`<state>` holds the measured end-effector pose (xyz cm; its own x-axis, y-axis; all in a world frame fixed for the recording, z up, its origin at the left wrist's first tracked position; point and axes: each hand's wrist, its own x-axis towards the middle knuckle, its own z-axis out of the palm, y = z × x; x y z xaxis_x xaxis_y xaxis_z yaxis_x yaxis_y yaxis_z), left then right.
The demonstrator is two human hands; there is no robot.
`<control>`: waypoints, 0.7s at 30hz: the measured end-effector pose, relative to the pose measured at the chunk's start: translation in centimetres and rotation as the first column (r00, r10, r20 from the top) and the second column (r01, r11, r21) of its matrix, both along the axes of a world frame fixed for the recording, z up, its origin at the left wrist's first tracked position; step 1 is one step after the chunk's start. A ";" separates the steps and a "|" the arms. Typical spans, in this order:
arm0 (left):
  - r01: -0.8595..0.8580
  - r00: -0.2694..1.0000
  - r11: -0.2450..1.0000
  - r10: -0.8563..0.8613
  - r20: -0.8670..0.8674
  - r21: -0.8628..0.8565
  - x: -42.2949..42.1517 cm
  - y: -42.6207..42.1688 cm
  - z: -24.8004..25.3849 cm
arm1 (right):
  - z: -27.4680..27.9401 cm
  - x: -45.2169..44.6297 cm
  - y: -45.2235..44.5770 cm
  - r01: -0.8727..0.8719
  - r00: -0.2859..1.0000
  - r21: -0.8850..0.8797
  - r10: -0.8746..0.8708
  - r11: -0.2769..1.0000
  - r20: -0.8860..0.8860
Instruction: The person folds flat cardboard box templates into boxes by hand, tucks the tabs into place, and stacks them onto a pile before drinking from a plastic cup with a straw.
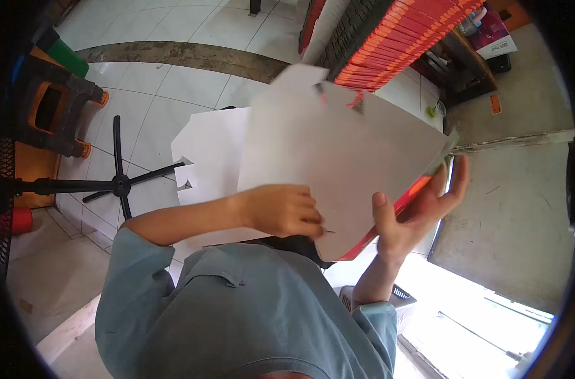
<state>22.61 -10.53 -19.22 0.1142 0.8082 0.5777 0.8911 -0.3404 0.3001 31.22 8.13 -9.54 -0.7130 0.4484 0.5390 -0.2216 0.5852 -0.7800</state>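
Note:
A large white cardboard sheet [338, 151] with cut notches and a red edge lies tilted over my lap, partly blurred. My left hand [284, 211] is closed over its lower part; whatever its fingers may hold is hidden, and a small dark mark shows beside the fingertips. At the sheet's red right edge is my right hand [414, 218], its thumb raised near the edge and its other fingers stretched out and spread. Another white sheet [215, 148] with notches lies partly under the first, to the left.
A tall stack of red-edged sheets [388, 50] stands at the upper right. On the left are a black stand base [121, 184] and a dark stool with orange parts [51, 104]. A basket [401, 303] sits below my right arm, near a grey panel [502, 208].

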 end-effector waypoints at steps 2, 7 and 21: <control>0.088 0.869 0.981 0.010 0.495 -0.174 -2.2 -1.1 1.1 | -1.6 0.6 -0.8 -0.179 0.980 -0.064 0.172 0.982 -0.101; 0.035 -0.037 0.999 0.041 0.998 -0.040 -5.4 -1.1 2.8 | -4.0 -0.2 -3.6 -0.490 0.800 0.258 0.547 0.832 -0.244; -0.243 -0.297 0.970 -0.054 0.953 -0.021 3.2 2.0 8.3 | -4.9 0.1 -4.0 0.025 0.994 0.564 0.042 0.825 -0.105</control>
<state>25.77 -8.50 -10.88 -0.7637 0.6403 -0.0820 -0.4593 -0.4497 0.7660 31.31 4.11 -14.41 -0.6380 0.0368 0.7691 -0.2917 0.9129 -0.2856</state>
